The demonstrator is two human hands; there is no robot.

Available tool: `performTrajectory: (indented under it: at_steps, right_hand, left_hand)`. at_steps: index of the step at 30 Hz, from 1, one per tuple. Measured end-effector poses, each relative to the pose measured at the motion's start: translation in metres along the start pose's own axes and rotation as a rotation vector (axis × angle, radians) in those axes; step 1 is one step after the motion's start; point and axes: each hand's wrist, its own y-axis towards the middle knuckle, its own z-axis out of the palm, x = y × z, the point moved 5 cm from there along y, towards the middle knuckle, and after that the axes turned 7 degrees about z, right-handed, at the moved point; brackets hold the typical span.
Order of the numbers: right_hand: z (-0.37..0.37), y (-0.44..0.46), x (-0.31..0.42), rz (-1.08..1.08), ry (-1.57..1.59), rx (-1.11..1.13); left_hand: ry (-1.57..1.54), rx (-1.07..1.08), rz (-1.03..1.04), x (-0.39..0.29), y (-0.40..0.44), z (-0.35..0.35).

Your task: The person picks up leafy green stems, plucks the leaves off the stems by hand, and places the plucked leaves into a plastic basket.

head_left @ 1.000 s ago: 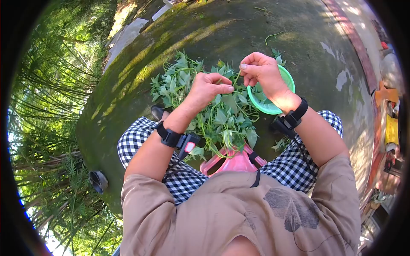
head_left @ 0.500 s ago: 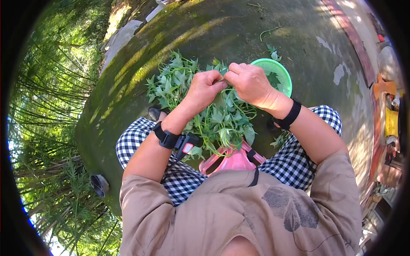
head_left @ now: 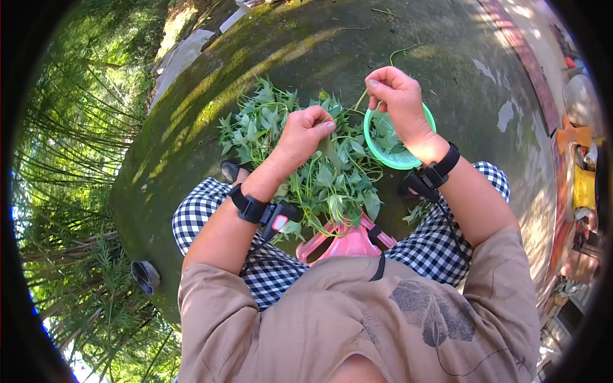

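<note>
My left hand (head_left: 305, 133) is closed in a pinch above a heap of leafy green vines (head_left: 258, 118). A green leaf (head_left: 329, 152) hangs just under its fingertips and appears to be gripped by them. Up and to the right, my right hand (head_left: 399, 105) pinches a thin green stem (head_left: 361, 99) that slants down to the left. Below and behind that hand stands a round green plastic basket (head_left: 383, 157) with some leaves in it, partly hidden by the hand and wrist. The vines lie heaped between my knees, reaching a pink plastic stool (head_left: 348, 244).
Dark, mossy concrete ground (head_left: 319, 57) spreads around the heap. A loose vine stem (head_left: 402, 50) lies beyond the basket. Dense greenery (head_left: 76, 127) borders the left, near a dark pot-like container (head_left: 146, 277). Assorted items, including something yellow (head_left: 584, 186), line the right edge.
My right hand has moved away from my left, up and to the right, with a stem in its fingers. My left hand stays nearly in place. More of the basket shows.
</note>
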Motion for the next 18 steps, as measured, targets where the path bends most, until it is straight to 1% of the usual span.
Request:
performTrajectory:
  at_steps: [2,5,8,9,10,11,12,13,15,18]
  right_hand:
    - [-0.023,0.006,-0.002,-0.010,-0.007,-0.073]
    - [-0.066,0.017,-0.030,0.114,-0.331,-0.203]
    - [-0.077,0.010,-0.061,0.056,-1.196,-0.352]
    - [-0.066,0.004,-0.059,0.189,-1.199,-0.266]
    - [-0.055,0.001,-0.062,0.069,-1.169,-0.204]
    - [-0.041,0.002,-0.065,-0.013,-0.986,-0.054]
    - [-0.022,0.002,-0.065,-0.025,-0.717,0.064]
    - [0.000,-0.007,-0.049,-0.030,-0.455,0.152]
    - [0.020,-0.011,-0.032,-0.046,-0.394,0.145]
    - [0.031,-0.011,-0.024,-0.039,-0.346,0.134]
  left_hand:
    - [-0.064,-0.019,-0.061,0.009,-0.002,-0.004]
    - [-0.245,-0.052,-0.186,0.018,-0.005,-0.007]
    - [-0.425,-0.100,-0.286,0.017,-0.009,-0.007]
    - [-0.479,-0.115,-0.312,0.015,-0.009,-0.006]
    - [-0.502,-0.117,-0.321,0.015,-0.008,-0.003]
    - [-0.526,-0.122,-0.331,0.014,-0.005,-0.001]
    - [-0.548,-0.125,-0.342,0.013,-0.003,0.001]
    - [-0.567,-0.121,-0.347,0.011,-0.002,0.005]
    - [-0.597,-0.107,-0.359,0.005,0.003,0.016]
    - [-0.605,-0.099,-0.391,0.003,0.005,0.026]
